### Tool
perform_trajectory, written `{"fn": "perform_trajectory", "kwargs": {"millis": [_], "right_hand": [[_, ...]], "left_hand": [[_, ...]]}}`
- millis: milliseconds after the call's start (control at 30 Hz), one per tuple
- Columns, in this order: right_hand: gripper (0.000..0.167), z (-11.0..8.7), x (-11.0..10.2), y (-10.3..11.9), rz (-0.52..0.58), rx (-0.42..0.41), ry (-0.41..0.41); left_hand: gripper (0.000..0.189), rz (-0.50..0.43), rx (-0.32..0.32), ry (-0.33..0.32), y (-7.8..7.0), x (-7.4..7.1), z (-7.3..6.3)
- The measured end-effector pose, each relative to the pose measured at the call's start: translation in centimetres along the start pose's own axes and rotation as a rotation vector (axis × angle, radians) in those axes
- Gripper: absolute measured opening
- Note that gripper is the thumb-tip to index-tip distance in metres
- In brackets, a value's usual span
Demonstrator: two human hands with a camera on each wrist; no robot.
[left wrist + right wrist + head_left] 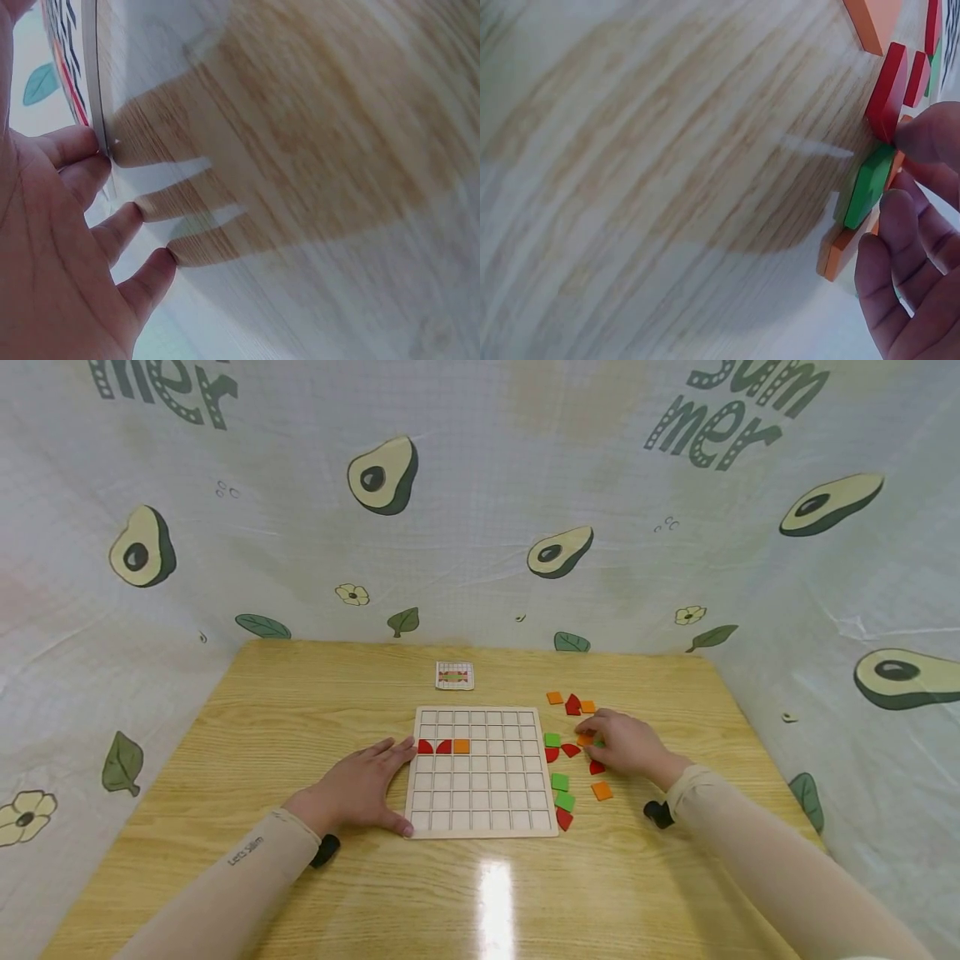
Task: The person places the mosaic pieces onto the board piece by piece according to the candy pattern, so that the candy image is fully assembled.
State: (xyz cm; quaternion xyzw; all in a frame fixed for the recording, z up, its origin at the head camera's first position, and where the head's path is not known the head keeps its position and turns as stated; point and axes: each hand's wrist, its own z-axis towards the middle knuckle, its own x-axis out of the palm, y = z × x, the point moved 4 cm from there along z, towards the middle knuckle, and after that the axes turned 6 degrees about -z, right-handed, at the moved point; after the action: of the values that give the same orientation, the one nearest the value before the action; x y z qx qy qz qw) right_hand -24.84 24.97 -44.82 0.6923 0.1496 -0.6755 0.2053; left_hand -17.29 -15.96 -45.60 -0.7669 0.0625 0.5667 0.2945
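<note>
A pale wooden board (480,838) with a square grid lies on the table. Two red quarter-circle tiles (444,747) and an orange square tile (462,746) sit in one row at its left. My left hand (362,787) rests at the board's left edge, fingers spread, thumb at the near corner. On the right, my right hand (626,745) bends over loose tiles, thumb and fingertips pinching an orange tile (584,739). Close by its fingers in the right wrist view are a green tile (868,187) and a red tile (887,94).
More loose tiles lie right of the board, among them a green square (560,782) and an orange one (602,791). Behind the board is a small pattern card (454,667). A printed cloth (480,560) hangs around the wooden table (315,693).
</note>
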Motion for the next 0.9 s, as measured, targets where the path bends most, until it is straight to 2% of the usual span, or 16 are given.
{"fn": "perform_trajectory", "kwargs": {"millis": [900], "right_hand": [[0.029,0.41,-0.66,0.16,0.007,-0.016,-0.029]], "left_hand": [[0.125,0.005,-0.022,0.018,0.0,0.02,0.16]]}}
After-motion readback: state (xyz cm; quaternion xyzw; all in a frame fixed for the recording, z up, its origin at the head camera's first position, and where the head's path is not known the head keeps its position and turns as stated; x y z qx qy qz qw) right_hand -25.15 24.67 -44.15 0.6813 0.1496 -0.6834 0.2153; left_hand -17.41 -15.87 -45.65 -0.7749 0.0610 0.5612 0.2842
